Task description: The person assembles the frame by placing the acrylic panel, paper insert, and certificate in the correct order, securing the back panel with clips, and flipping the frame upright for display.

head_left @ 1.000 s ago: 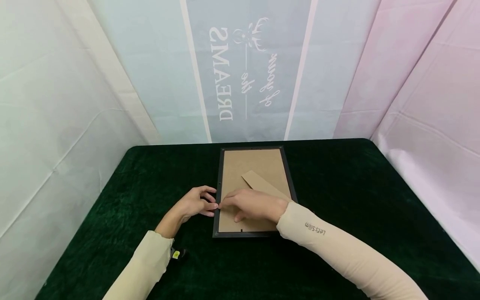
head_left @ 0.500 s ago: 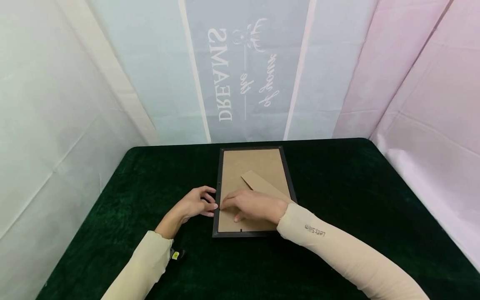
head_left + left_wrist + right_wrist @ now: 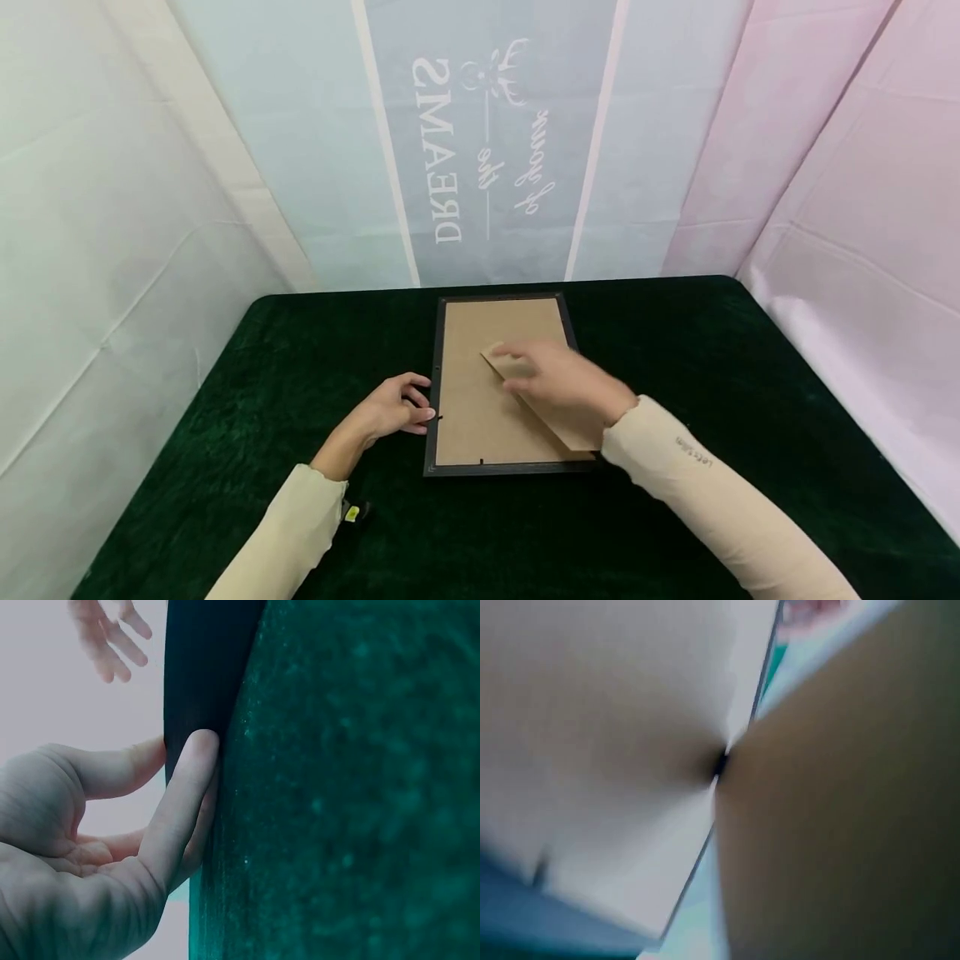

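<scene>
A black picture frame (image 3: 510, 469) lies face down, its tan backing board (image 3: 471, 375) upward. On the board a tan stand leg (image 3: 566, 435) runs diagonally. At the left rim, my left hand (image 3: 386, 406) rests its thumb and fingertips against the frame; the left wrist view shows the thumb (image 3: 139, 766) at one edge of the dark side and a fingertip (image 3: 201, 746) at the other. My right hand (image 3: 566, 379), blurred, hovers over the stand leg with fingers apart, holding nothing. Small dark tabs show at the left rim (image 3: 439, 417) and bottom rim (image 3: 482, 462).
Dark green velvet cloth (image 3: 675, 358) covers the table. Pale fabric walls (image 3: 150, 208) stand at the left, back and right, with printed lettering (image 3: 442, 150) on the back one. Near my left wrist is a small black item with a yellow-green patch (image 3: 352, 512).
My right hand has left the frame's left rim and moved right and up over the stand leg. The left rim's tab, hidden before, now shows standing inward. My left hand has stayed put.
</scene>
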Demonstrator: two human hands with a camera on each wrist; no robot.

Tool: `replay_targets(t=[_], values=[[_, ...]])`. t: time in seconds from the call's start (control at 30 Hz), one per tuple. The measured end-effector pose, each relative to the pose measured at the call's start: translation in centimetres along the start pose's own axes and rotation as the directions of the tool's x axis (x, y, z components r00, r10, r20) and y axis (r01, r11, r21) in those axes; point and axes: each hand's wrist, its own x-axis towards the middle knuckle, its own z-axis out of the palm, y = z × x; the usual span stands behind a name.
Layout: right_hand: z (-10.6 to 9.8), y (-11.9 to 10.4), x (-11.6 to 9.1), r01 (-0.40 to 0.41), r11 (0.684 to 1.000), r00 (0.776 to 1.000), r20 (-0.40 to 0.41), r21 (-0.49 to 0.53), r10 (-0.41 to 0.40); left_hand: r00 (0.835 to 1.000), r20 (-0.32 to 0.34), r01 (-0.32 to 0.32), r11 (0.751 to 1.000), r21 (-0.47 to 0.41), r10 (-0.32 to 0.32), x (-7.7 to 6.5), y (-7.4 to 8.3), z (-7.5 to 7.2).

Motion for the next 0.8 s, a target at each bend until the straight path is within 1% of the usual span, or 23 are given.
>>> replay_targets(t=[0.03, 0.1, 0.17, 0.27, 0.37, 0.47, 0.53, 0.8], values=[[-0.6, 0.9, 0.1, -0.041, 0.999, 0.998, -0.049, 0.0, 0.041, 1.0, 0.0, -0.001, 1.0, -0.001, 0.001, 0.1, 0.0, 0.0], [-1.4, 2.8, 0.5, -0.11, 0.994, 0.985, -0.133, -0.027, 0.106, 1.0, -0.004, -0.002, 1.0, 0.0, 0.002, 0.1, 0.0, 0.0], [-1.8, 4.6, 0.7, -0.182, 0.983, 0.968, -0.184, -0.037, 0.172, 1.0, -0.009, 0.002, 1.0, 0.005, -0.002, 0.2, 0.0, 0.0], [-1.9, 7.0, 1.0, -0.267, 0.963, 0.944, -0.212, -0.033, 0.255, 1.0, -0.017, 0.011, 1.0, 0.019, -0.01, 0.2, 0.0, 0.0], [-1.5, 8.6, 1.3, -0.321, 0.947, 0.924, -0.217, 0.014, 0.316, 1.0, -0.019, 0.014, 1.0, 0.024, -0.013, 0.1, 0.0, 0.1], [-1.1, 9.5, 1.6, -0.337, 0.941, 0.914, -0.225, 0.047, 0.338, 1.0, -0.019, 0.019, 1.0, 0.021, -0.019, 0.1, 0.0, 0.2], [-0.9, 9.9, 1.7, -0.338, 0.94, 0.912, -0.228, 0.054, 0.341, 1.0, -0.018, 0.023, 1.0, 0.017, -0.023, 0.0, 0.0, 0.2], [-0.6, 10.6, 1.8, -0.322, 0.945, 0.917, -0.231, 0.06, 0.327, 0.999, -0.021, 0.024, 1.0, 0.013, -0.024, 0.0, 0.0, 0.2]])
